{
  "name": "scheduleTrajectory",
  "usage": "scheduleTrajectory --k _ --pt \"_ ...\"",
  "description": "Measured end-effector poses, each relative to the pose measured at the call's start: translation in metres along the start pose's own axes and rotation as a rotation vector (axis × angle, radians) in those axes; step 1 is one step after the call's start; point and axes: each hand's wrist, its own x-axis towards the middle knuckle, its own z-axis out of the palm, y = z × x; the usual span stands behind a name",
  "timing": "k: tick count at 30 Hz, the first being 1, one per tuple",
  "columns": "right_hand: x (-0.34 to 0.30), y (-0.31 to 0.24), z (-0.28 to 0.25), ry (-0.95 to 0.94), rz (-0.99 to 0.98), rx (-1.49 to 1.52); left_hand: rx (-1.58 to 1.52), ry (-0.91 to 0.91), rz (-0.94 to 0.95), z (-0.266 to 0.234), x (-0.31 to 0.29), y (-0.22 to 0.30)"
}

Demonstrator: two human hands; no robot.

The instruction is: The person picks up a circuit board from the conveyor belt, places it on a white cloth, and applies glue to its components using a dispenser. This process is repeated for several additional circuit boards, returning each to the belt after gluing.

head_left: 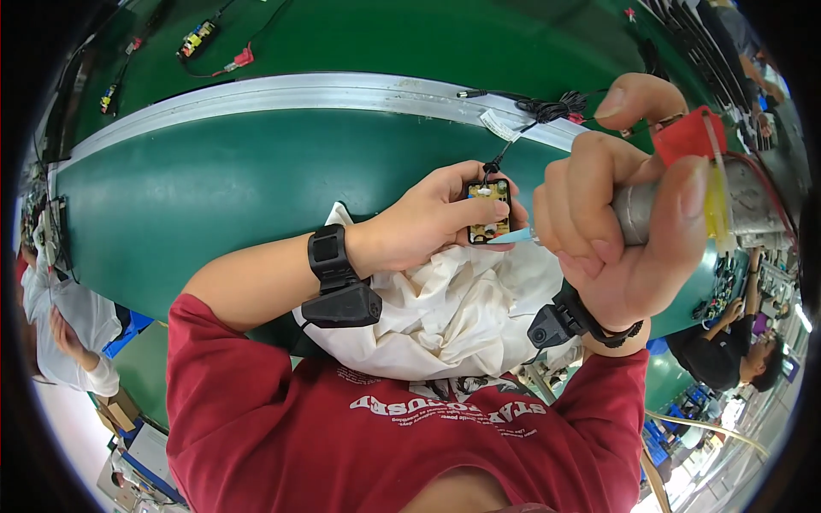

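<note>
My left hand [428,215] is closed around a small circuit board [484,224] in a black open housing, with the thumb lying across its parts. A black cord with a strain relief [493,164] runs out of the board's far end. My right hand [620,192] is wrapped round a grey cylindrical tool [634,214] with a red piece [694,137] at its upper side and a yellow strip beside it. From near the right fingers, a light-blue pointed nozzle [511,236] reaches the board's near edge; whether it touches cannot be made out.
White cloth [445,316] lies bunched below my hands. A metal rail [342,90] crosses the green bench [205,188]. Beyond it are corded circuit boards [197,38] and a red connector [244,57]. A coiled black cord [556,107] lies by the rail. Other people sit at both sides.
</note>
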Motion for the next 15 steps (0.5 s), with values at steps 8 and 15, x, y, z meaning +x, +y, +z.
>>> scheduleTrajectory --k 8,15 --pt "-0.006 -0.005 0.021 0.112 0.003 0.155 0.092 0.071 0.039 0.015 0.006 0.027" --pt "-0.013 -0.008 0.030 0.132 0.064 0.360 0.590 -0.168 0.302 0.018 0.096 0.115"
